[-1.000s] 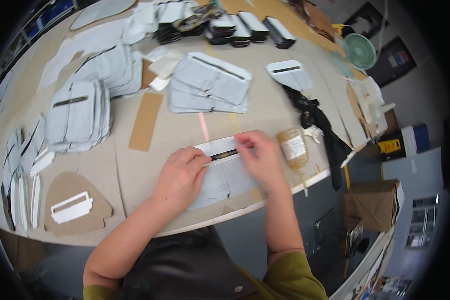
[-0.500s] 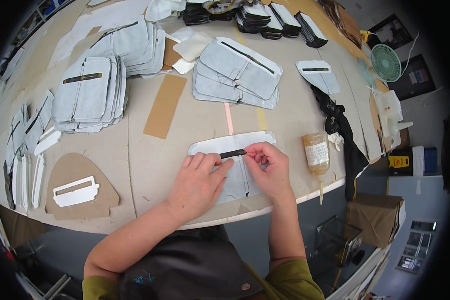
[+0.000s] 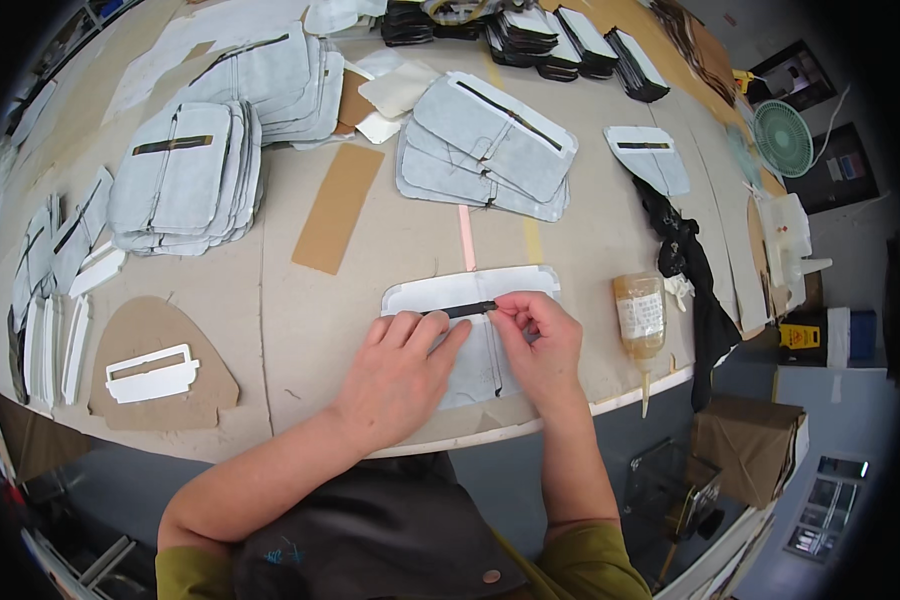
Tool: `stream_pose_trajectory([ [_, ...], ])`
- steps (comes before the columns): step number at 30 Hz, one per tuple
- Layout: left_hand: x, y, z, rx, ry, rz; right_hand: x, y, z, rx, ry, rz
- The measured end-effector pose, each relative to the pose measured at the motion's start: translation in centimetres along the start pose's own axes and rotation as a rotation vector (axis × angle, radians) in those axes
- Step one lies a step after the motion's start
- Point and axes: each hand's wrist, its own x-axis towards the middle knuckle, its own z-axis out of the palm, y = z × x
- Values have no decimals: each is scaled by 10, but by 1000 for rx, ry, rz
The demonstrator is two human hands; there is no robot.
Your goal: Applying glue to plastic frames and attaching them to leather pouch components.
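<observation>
Two hands press a dark strip onto a pale grey panel at the near edge of a tan worktable (image 3: 270, 330).

At far left, a rounded brown cardboard template (image 3: 160, 375) carries one white slotted cutout (image 3: 152, 372), with a thick stack (image 3: 185, 175) of soft grey panels behind it and a flat cardboard strip (image 3: 338, 206) lying alone nearby. The left hand (image 3: 400, 375) lies flat, fingers spread, on the panel (image 3: 470, 330), its fingertips touching the narrow black strip (image 3: 462, 310). The right hand (image 3: 540, 345) pinches the strip's right end between thumb and forefinger, other fingers curled. The panel is rounded at its corners and white-edged. Behind it fans a second pile (image 3: 490, 145) of grey panels; one single piece (image 3: 650, 155) sits further right. One amber plastic glue bottle (image 3: 640, 320) lies beside the right hand, nozzle over the edge.
</observation>
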Motion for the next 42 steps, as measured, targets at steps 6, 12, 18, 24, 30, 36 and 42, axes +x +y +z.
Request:
stream_pose_trajectory([
  [6, -4, 4, -1, 16, 18, -34, 0, -1, 4, -10, 35, -60],
  [12, -38, -15, -14, -93, 128, -89, 1, -5, 1, -41, -9, -48],
  [18, -39, -14, -19, -44, 136, -122, 1, -3, 2, -34, 0, -30],
  [24, -39, -15, -20, -49, 90, -135, 0, 1, 4, -2, -9, 15],
  [30, -36, -13, -26, -22, 64, -130, 0, 0, 2, -15, -15, 27],
  [36, -40, -16, -20, -62, 92, -147, 9, -16, -6, -107, -47, -58],
  [42, -40, -17, -21, -79, 109, -138, 28, -47, 13, -70, -224, -278],
])
